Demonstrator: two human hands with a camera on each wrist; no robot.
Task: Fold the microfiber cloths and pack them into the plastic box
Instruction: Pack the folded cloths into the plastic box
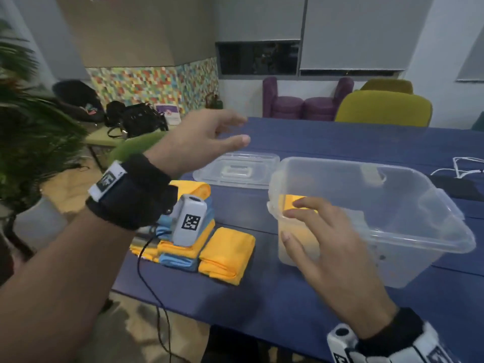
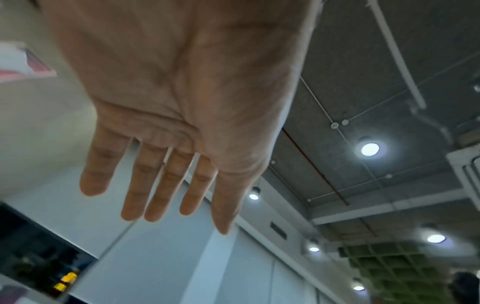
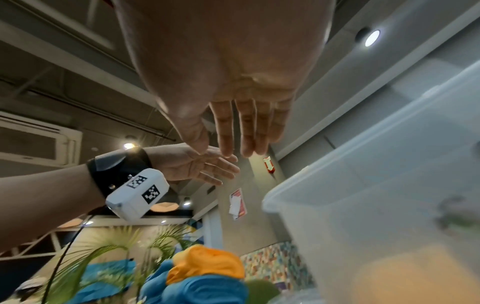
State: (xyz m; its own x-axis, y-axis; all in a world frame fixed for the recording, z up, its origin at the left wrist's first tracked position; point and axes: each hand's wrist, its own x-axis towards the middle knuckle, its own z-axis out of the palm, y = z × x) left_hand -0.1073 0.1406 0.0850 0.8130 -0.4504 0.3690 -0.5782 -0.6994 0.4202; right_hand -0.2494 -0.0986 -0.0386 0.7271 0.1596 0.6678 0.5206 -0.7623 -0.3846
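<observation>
Hovering empty with fingers straight, both hands (image 1: pixel 199 142) (image 1: pixel 327 244), yellow cloth (image 1: pixel 296 203) seemingly inside plastic box (image 1: pixel 392 218).

Box (image 1: pixel 392 205) clear glossy plastic; lid (image 1: pixel 235 170) same; cloths (image 1: pixel 225 255) soft matt microfiber; table (image 1: pixel 327 137) matt blue.

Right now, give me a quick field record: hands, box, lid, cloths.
left hand: open, raised above the table, holds nothing
right hand: open, fingers spread beside the box's near-left corner, holds nothing
clear plastic box: lid off, on the blue table
yellow microfiber cloth: inside the box, at its left end
clear plastic lid: flat on the table, left of the box
stack of folded yellow and blue cloths: on the table, left of the box
</observation>
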